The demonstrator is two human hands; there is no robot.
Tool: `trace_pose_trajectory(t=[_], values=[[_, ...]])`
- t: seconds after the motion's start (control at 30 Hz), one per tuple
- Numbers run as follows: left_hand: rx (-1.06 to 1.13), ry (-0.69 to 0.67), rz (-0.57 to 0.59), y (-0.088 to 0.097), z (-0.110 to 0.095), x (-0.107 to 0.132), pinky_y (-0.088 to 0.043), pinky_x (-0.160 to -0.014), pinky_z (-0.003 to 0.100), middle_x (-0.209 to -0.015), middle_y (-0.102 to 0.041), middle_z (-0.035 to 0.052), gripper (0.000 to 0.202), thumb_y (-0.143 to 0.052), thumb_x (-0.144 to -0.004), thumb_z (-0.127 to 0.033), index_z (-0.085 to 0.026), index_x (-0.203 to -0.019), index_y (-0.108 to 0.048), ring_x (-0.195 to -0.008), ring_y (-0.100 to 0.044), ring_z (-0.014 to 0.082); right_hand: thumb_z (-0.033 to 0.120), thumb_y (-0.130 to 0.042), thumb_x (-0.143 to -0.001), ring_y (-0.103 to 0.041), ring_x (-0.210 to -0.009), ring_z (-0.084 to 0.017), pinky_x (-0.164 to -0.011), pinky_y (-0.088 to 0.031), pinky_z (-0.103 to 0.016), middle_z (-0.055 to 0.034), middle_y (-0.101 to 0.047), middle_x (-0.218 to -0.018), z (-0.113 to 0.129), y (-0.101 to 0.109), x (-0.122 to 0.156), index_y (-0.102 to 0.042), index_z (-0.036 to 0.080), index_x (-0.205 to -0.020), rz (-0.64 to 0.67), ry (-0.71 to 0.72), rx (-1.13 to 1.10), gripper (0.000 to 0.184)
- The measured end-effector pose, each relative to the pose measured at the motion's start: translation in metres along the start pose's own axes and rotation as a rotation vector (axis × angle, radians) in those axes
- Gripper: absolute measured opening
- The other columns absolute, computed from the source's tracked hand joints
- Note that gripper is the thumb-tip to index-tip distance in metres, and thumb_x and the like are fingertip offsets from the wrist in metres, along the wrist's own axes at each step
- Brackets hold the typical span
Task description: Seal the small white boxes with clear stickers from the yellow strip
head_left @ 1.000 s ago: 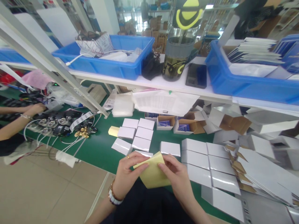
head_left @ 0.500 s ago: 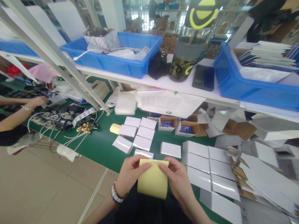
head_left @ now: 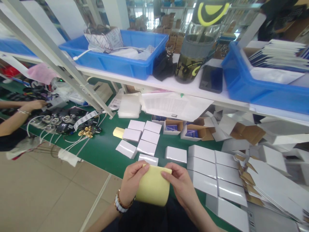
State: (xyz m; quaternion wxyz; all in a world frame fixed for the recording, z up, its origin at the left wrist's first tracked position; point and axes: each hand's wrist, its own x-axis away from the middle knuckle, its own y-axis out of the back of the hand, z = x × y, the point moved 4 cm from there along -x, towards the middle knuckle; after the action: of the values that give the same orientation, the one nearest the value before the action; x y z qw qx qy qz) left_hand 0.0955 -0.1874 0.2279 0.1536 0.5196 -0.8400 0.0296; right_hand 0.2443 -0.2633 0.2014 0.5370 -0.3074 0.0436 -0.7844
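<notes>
A curled sheet of yellow paper [head_left: 154, 187] is held up in front of my body, above the table's front edge. My left hand [head_left: 133, 179] grips its upper left corner, thumb on the near face. At the upper right corner my right hand [head_left: 178, 178] pinches the sheet between thumb and fingers. Just beyond the paper lies a white box [head_left: 148, 159], partly covered by my left fingers. Several more closed white boxes [head_left: 150, 137] sit behind it, with another yellow piece [head_left: 118, 132] beside them. A single white box [head_left: 176, 154] stands beyond my right hand.
Rows of white boxes [head_left: 204, 167] and flattened cartons [head_left: 275, 187] fill the right side. Open boxes [head_left: 191, 132] stand at the back. Overhead, a shelf carries blue bins [head_left: 130, 66], a bottle [head_left: 193, 54] and a phone [head_left: 211, 79]. At left, a co-worker's hand [head_left: 36, 104] is near cabled parts.
The yellow paper has shifted slightly left and tilted, its right side now lower. My left hand has moved a little left with it, still gripping; my right hand keeps its pinch.
</notes>
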Motion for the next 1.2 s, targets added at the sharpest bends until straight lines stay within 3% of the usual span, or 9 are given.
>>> trace_pose_trajectory(t=[0.13, 0.3, 0.43, 0.6, 0.83, 1.07, 1.2], values=[[-0.063, -0.028, -0.05, 0.002, 0.001, 0.0, -0.035, -0.057, 0.026, -0.062, -0.047, -0.0011, 0.041, -0.047, -0.092, -0.046, -0.018, -0.063, -0.054, -0.06, -0.043, 0.0135, 0.044, -0.083, -0.071, -0.048, -0.062, -0.013, -0.058, -0.037, -0.025, 0.001, -0.06, -0.065, 0.003, 0.002, 0.0, -0.066, 0.019, -0.069, 0.006, 0.008, 0.043, 0.03], [-0.267, -0.188, -0.004, 0.002, -0.011, -0.003, -0.03, -0.054, 0.026, -0.055, -0.037, -0.003, 0.043, -0.045, -0.092, -0.038, -0.019, -0.054, -0.04, -0.054, -0.037, 0.0112, 0.048, -0.078, -0.075, -0.055, -0.069, -0.016, -0.063, -0.043, -0.027, -0.0008, -0.063, -0.072, 0.007, -0.001, -0.004, -0.067, 0.02, -0.076, 0.086, 0.074, 0.265, 0.03], [-0.281, -0.216, -0.026, 0.002, -0.009, -0.005, -0.032, -0.054, 0.024, -0.054, -0.042, -0.0027, 0.041, -0.047, -0.092, -0.034, -0.018, -0.054, -0.046, -0.054, -0.041, 0.0109, 0.047, -0.076, -0.076, -0.058, -0.07, -0.017, -0.064, -0.044, -0.027, -0.0017, -0.065, -0.072, 0.004, -0.002, -0.009, -0.068, 0.019, -0.077, 0.105, 0.082, 0.324, 0.029], [-0.135, -0.105, 0.093, -0.006, -0.001, -0.009, -0.041, -0.058, 0.023, -0.065, -0.061, 0.0001, 0.022, -0.066, -0.081, -0.035, -0.017, -0.069, -0.066, -0.063, -0.054, 0.0136, 0.045, -0.078, -0.074, -0.055, -0.063, -0.014, -0.058, -0.04, -0.025, 0.0, -0.064, -0.065, 0.0, -0.001, -0.012, -0.067, 0.018, -0.07, 0.052, 0.067, 0.286, 0.029], [0.003, 0.049, 0.123, -0.005, 0.007, -0.012, -0.036, -0.051, 0.022, -0.061, -0.058, 0.0001, 0.027, -0.066, -0.079, -0.04, -0.016, -0.066, -0.067, -0.057, -0.048, 0.0119, 0.047, -0.081, -0.071, -0.057, -0.062, -0.014, -0.061, -0.044, -0.026, -0.0008, -0.068, -0.068, 0.002, 0.005, -0.01, -0.073, 0.019, -0.073, 0.106, -0.045, 0.206, 0.029], [0.077, 0.171, 0.1, -0.002, 0.013, -0.013, -0.038, -0.048, 0.022, -0.061, -0.056, -0.0003, 0.037, -0.064, -0.081, -0.051, -0.016, -0.068, -0.064, -0.055, -0.047, 0.0115, 0.045, -0.082, -0.069, -0.053, -0.056, -0.014, -0.054, -0.041, -0.026, -0.0001, -0.064, -0.058, 0.002, 0.026, -0.014, -0.074, 0.02, -0.067, 0.029, 0.016, 0.281, 0.027], [0.168, 0.224, 0.049, 0.001, 0.023, -0.014, -0.045, -0.053, 0.024, -0.069, -0.064, 0.0013, 0.037, -0.07, -0.076, -0.053, -0.017, -0.076, -0.066, -0.06, -0.055, 0.0142, 0.046, -0.081, -0.07, -0.054, -0.057, -0.015, -0.055, -0.041, -0.027, -0.0005, -0.064, -0.058, -0.009, 0.032, -0.019, -0.074, 0.02, -0.067, -0.021, 0.034, 0.272, 0.028]])
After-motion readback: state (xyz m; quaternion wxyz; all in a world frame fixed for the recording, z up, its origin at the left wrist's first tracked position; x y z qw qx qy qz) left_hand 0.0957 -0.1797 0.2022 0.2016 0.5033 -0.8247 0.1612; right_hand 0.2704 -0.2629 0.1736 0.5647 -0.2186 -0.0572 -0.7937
